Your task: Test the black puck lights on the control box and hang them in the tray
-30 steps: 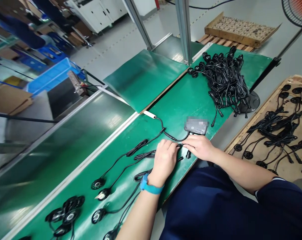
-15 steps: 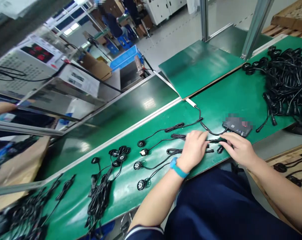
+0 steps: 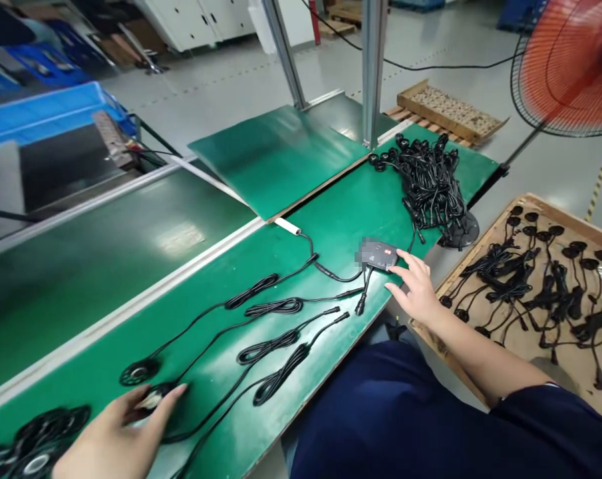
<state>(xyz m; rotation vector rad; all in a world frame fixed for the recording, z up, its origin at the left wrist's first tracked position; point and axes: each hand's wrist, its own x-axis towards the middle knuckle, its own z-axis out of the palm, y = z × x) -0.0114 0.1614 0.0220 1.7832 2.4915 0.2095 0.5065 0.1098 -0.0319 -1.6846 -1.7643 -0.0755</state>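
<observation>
At the lower left, my left hand (image 3: 124, 429) has its thumb and fingers closed around a round black cable head (image 3: 153, 398) with a pale top. A second round cable head (image 3: 140, 370) lies just beyond it. My right hand (image 3: 414, 287) is open, its fingers spread at the near right edge of a flat black box (image 3: 380, 255). From that box a lead runs to a joined connector on the held head's bundled cable (image 3: 275, 307); another short lead (image 3: 360, 303) ends loose. Two more coiled cables (image 3: 268, 347) lie nearer my body.
A heap of black cables (image 3: 430, 176) covers the far end of the green table (image 3: 330, 219). More cables lie in a wooden tray (image 3: 517, 319) at right. A green board (image 3: 275, 156), metal posts (image 3: 373, 73) and a red fan (image 3: 570, 60) stand beyond.
My left hand has left the connector and moved left to the round cable head. My right hand has let go of the cable and opened beside the box. The view has swung right.
</observation>
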